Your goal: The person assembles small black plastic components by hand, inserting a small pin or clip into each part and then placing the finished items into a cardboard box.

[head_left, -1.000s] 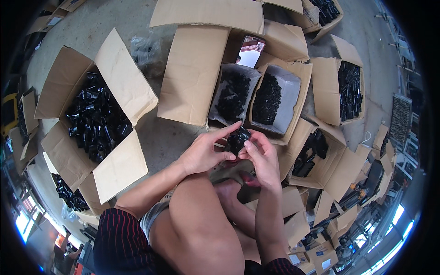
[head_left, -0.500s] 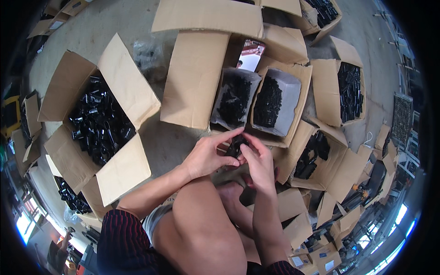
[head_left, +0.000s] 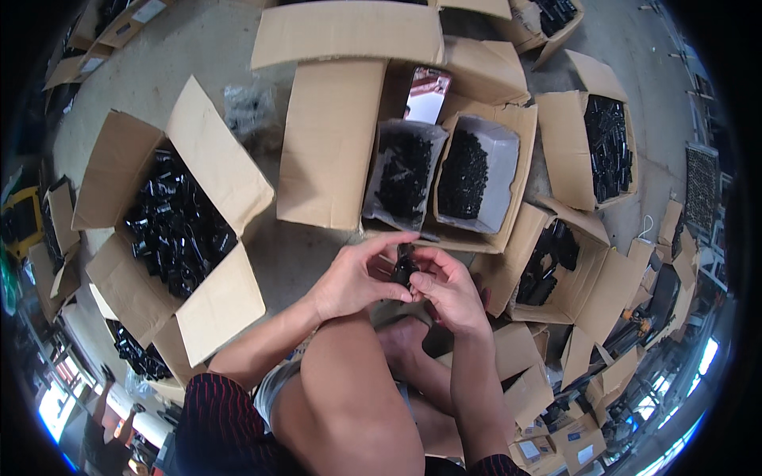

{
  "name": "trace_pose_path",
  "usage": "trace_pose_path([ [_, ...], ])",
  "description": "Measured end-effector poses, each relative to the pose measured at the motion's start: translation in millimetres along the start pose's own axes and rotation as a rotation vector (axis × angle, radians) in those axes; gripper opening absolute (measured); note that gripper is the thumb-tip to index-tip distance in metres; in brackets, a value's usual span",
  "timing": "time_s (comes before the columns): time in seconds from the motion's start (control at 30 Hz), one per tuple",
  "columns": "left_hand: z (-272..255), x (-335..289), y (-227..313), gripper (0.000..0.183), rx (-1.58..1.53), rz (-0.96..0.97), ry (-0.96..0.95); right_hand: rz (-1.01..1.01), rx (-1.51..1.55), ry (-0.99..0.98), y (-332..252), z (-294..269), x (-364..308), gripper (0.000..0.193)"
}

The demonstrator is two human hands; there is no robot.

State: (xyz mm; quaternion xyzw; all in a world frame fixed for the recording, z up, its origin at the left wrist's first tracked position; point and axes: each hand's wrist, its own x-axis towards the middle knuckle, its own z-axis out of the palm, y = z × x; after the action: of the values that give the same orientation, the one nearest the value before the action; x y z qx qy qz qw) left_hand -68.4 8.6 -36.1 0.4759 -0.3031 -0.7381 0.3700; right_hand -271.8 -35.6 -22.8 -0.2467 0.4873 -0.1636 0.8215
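Part, black and shiny, was in the air near the raised knee, between two bare hands. The left hand had its thumb and forefinger spread around it, one at each end, I believe to keep it from tilting. The right hand was clamped on it from the other side, thumb against fingers, maybe for a firmer hold; which fingertip pressed where, I could not tell, because the fingers covered much of it.

Just beyond the hands, a left tray and a right tray stood side by side in an open carton, each with a heap of small black pieces. This placing seemed to me chosen for a short reach. Behind the left tray was a phone with its screen lit, probably put there to be seen without using a hand.

Farther to the left, a big carton was full of loose shiny parts. Its flaps were folded outward, which perhaps left the opening free. On the right, long black pieces lay closely packed in another carton, possibly to save room.
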Motion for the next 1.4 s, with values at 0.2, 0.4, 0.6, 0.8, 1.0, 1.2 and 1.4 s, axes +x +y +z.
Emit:
trace_pose_path([
  [0.2, -4.4, 1.7, -4.6, 0.086, -0.061, 0.023, -0.041, 0.017, 0.112, -0.08, 3.1, -9.4, 1.5, 0.039],
  [0.4, -8.5, 6.8, -13.3, 0.087, 0.036, 0.207, -0.018, -0.249, -0.108, 0.135, -13.3, 10.8, -2.9, 0.041],
  [0.6, -8.8, 7.5, -7.4, 0.086, 0.112, 0.191, -0.033, -0.359, -0.265, 0.203, -8.4, 19.6, -0.7, 0.047],
  [0.8, -11.9, 3.3, -7.6, 0.083, 0.097, 0.201, -0.027, -0.329, -0.293, 0.227, -8.8, 24.3, -0.4, 0.046],
  [1.0, -10.8, 1.2, -13.9, 0.08, 0.035, 0.208, -0.004, -0.315, -0.26, 0.265, -5.5, 33.1, 1.7, 0.047],
  [1.2, -12.6, -6.2, -15.9, 0.078, -0.101, 0.073, 0.133, -0.273, -0.439, 0.166, -42.5, 1.4, 26.7, 0.034],
  [1.4, -21.6, -10.5, -35.6, 0.074, -0.267, 0.059, 0.26, -0.686, -1.38, 0.305, -67.1, 1.2, 114.1, 0.017],
])
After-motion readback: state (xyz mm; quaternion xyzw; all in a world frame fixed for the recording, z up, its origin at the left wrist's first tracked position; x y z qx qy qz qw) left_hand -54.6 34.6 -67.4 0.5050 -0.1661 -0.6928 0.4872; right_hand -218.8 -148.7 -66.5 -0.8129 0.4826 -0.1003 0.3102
